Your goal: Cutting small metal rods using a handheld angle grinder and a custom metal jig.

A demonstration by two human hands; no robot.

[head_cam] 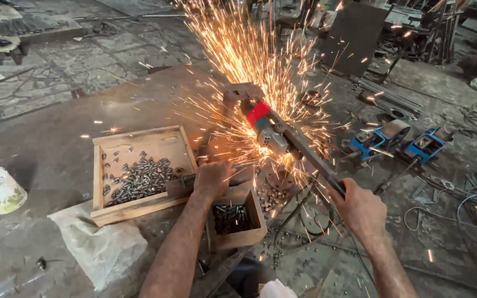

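Two hands are busy: your right hand (361, 208) grips the saw's long lever (310, 157), pulling it down, while your left hand (212, 180) clamps a metal rod (179, 185) beside the wooden tray (139, 207). Sparks (249, 55) suggest mid-cut; next calls for steady pressure.
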